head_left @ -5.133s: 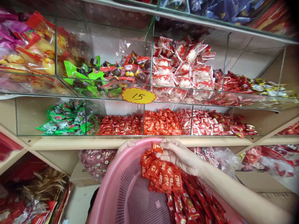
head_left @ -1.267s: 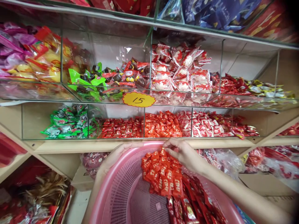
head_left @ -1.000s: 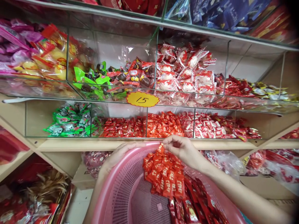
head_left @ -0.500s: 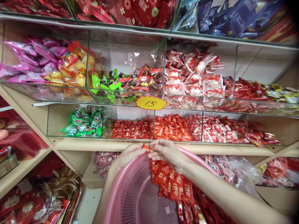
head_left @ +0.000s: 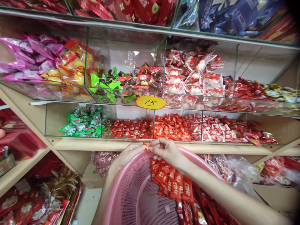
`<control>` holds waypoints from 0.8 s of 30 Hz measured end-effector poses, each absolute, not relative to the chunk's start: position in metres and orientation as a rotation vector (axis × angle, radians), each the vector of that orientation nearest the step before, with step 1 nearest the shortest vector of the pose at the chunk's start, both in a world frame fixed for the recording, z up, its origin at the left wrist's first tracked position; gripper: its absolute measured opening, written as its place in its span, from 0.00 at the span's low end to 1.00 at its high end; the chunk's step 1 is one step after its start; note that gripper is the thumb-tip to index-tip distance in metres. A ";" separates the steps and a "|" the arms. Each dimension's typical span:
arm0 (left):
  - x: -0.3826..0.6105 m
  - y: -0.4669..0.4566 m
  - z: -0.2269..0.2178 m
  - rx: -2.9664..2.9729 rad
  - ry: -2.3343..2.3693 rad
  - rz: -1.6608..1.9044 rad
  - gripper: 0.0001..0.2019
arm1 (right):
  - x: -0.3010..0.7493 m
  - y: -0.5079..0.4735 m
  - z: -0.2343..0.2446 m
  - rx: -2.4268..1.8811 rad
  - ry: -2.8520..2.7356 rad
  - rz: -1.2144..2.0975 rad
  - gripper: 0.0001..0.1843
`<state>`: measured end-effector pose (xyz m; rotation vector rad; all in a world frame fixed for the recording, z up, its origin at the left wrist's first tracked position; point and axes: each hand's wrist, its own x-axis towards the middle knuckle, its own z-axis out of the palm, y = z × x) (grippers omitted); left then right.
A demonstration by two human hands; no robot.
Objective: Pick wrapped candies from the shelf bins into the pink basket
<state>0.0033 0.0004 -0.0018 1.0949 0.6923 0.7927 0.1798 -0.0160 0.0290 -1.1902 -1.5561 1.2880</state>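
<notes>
A pink plastic basket (head_left: 131, 190) is tilted up toward me below the shelf. My left hand (head_left: 127, 153) curls over its far rim and its fingertips touch the top of a long strip of red-orange candy packets (head_left: 173, 182). My right hand (head_left: 167, 151) pinches that same top end of the strip at the rim. The strip hangs down into the basket, on a heap of darker red packets (head_left: 201, 209).
Glass-fronted shelf bins hold green candies (head_left: 82, 122), red candies (head_left: 131, 128), orange-red candies (head_left: 172, 127) and red-white candies (head_left: 217, 129). A yellow tag marked 15 (head_left: 150, 102) sits on the glass. Bagged sweets fill the upper bins. Red goods lie at lower left.
My right hand lifted the strip's top end up and left to the basket rim, where my left fingertips now meet it. The view shifted left.
</notes>
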 end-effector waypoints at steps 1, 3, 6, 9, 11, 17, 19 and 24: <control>0.003 0.000 -0.001 1.087 0.702 0.795 0.15 | 0.180 -0.018 0.029 -1.188 -1.590 1.191 0.21; 0.003 -0.001 0.000 1.081 0.705 0.800 0.15 | 0.179 -0.022 0.030 -1.203 -1.680 0.996 0.18; 0.002 -0.002 0.002 1.099 0.675 0.802 0.17 | 0.178 -0.025 0.031 -1.249 -1.785 0.901 0.15; 0.002 -0.002 0.004 1.102 0.668 0.809 0.18 | 0.179 -0.022 0.032 -1.206 -1.806 0.983 0.14; 0.003 -0.003 0.006 1.102 0.667 0.816 0.19 | 0.181 -0.018 0.033 -1.175 -1.792 1.070 0.13; 0.005 -0.006 0.012 1.115 0.642 0.815 0.20 | 0.187 -0.015 0.037 -1.188 -1.691 1.259 0.11; 0.005 -0.006 0.012 1.124 0.645 0.820 0.20 | 0.187 -0.017 0.039 -1.172 -1.638 1.316 0.10; 0.004 -0.003 0.007 1.167 0.665 0.830 0.19 | 0.195 -0.017 0.050 -1.182 -1.523 1.415 0.09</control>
